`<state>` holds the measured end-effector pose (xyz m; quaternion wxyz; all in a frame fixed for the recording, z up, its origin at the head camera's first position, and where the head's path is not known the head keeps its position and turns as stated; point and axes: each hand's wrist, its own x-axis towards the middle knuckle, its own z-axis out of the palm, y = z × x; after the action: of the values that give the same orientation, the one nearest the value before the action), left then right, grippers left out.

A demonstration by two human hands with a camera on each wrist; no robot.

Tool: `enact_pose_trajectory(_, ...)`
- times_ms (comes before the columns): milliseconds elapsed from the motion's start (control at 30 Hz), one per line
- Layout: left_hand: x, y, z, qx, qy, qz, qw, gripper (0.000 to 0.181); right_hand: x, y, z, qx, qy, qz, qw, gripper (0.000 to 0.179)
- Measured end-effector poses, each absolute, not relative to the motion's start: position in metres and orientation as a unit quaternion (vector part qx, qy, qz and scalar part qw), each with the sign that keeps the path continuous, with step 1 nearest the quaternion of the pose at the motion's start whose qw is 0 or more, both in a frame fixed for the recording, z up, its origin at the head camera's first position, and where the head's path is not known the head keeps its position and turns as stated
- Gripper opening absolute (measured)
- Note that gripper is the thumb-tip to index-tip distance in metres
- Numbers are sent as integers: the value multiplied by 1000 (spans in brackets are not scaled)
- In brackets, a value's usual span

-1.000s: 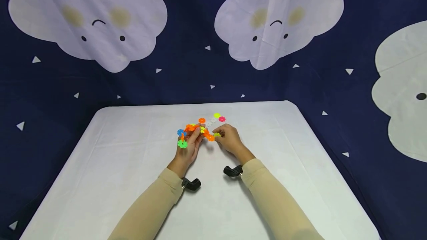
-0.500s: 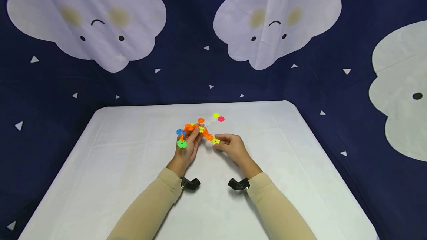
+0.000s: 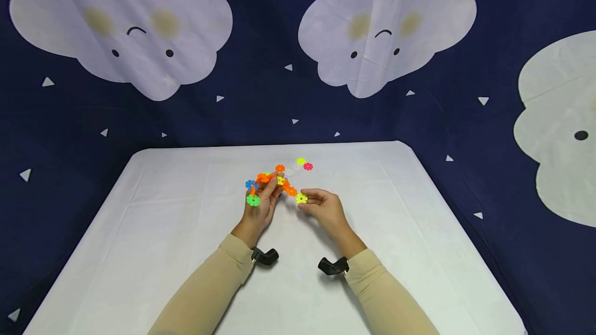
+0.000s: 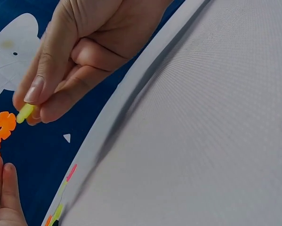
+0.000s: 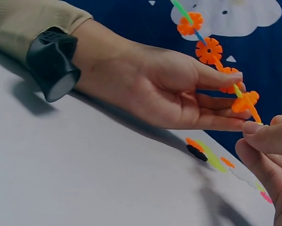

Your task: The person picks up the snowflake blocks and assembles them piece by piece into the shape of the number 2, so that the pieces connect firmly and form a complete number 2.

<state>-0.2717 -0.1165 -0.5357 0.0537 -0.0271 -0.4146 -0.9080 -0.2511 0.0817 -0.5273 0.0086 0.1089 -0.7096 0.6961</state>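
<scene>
My left hand (image 3: 261,207) holds a chain of joined flower-shaped plastic discs, mostly orange (image 5: 209,51), with its thumb and fingers round the middle. A blue disc (image 3: 251,184) and a green disc (image 3: 253,200) stand at the chain's left end. Facing it, my right hand (image 3: 327,210) pinches a yellow disc (image 3: 301,198) between thumb and fingers. That yellow disc sits right at the edge of the chain's last orange disc (image 4: 2,125); whether the two are joined I cannot tell. Both hands are raised over the table.
Loose discs lie on the white table (image 3: 186,252) behind the hands: a yellow one (image 3: 301,161), a pink one (image 3: 308,166), an orange one (image 3: 280,168) and pale white ones (image 3: 293,170). A black disc (image 5: 197,152) also shows. A dark blue cloud-print cloth (image 3: 261,118) hangs behind.
The right hand has drawn slightly toward the person and turned, so the yellow disc now faces the head camera and sits lower. The left hand and chain have stayed nearly still.
</scene>
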Motion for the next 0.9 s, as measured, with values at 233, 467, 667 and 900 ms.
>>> enact_pose_trajectory(233, -272, -116, -534, -19, -407, -912, 54, 39, -243, 77, -524, 147, -702, 695, 57, 36)
enact_pose_trajectory(467, -273, -117, -535, -17, -398, -916, 50, 43, -242, 75, -526, 165, -715, 671, 105, 36)
enact_pose_trajectory(667, -272, -117, -536, -28, -410, -911, 46, 44, -236, 72, -518, 226, -725, 627, 173, 34)
enact_pose_trajectory(900, -271, -116, -535, -27, -412, -910, 45, 21, -227, 65, -507, 281, -716, 580, 270, 35)
